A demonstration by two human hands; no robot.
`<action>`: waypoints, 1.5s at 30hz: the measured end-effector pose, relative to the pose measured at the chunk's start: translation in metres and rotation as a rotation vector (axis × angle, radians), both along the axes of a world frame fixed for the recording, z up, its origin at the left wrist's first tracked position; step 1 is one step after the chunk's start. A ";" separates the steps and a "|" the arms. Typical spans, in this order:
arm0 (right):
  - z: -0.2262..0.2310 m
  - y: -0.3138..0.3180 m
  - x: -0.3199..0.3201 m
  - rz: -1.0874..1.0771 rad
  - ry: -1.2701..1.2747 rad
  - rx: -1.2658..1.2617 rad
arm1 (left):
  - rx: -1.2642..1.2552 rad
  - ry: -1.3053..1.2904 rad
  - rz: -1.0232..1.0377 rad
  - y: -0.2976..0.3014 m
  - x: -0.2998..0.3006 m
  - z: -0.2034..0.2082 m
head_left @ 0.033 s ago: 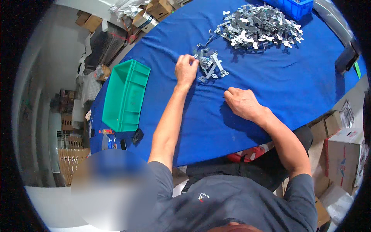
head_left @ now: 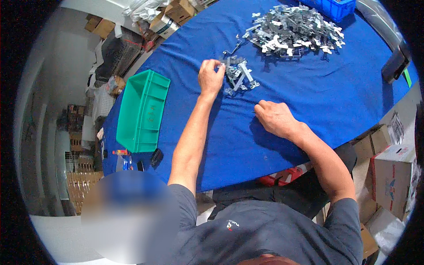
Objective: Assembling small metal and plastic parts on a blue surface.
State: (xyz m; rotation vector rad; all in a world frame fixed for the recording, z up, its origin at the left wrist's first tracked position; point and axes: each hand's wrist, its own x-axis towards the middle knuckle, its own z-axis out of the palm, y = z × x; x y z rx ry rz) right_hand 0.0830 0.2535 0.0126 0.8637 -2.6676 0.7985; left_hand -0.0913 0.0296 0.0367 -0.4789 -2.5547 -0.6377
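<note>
We've got the small cluster of metal brackets (head_left: 239, 80) lying just right of our L hand (head_left: 211, 77), on the blue cloth (head_left: 304, 90); L fingertips are at its L edge, so L is clearly the nearer hand. From our R hand (head_left: 276, 118) the cluster sits farther out & to the L, w/ bare cloth btwn. Pieces lie crisscross, so no single long axis; one long pale strip on the R side of it slants from far L to near R. Grip: L thumb & fingers are bent in close to each other by the outermost pcs; can't tell if they're pinching one or only touching, b/c the tips merge w/ the metal. R fingers are curled, knuckles up, palm hidden; can't tell if anything's inside. Big heap of brackets (head_left: 295, 33) is well apart, far R; green bin (head_left: 151, 104) stands L of our L forearm.
</note>
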 end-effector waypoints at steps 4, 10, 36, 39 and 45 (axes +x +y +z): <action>-0.003 0.002 0.003 0.004 -0.018 0.017 | -0.163 0.169 -0.228 0.046 -0.036 0.003; 0.000 0.000 0.005 0.006 -0.024 -0.011 | -0.475 -0.355 -0.018 0.051 -0.091 0.005; 0.000 -0.001 0.001 -0.005 -0.029 -0.004 | 0.609 -0.272 -0.094 0.054 -0.026 0.010; -0.004 0.001 0.001 -0.019 -0.044 -0.024 | 1.155 -0.259 -0.199 0.040 -0.011 0.018; -0.004 0.005 -0.001 -0.071 -0.096 -0.146 | 1.024 -0.568 -0.175 -0.001 0.075 0.009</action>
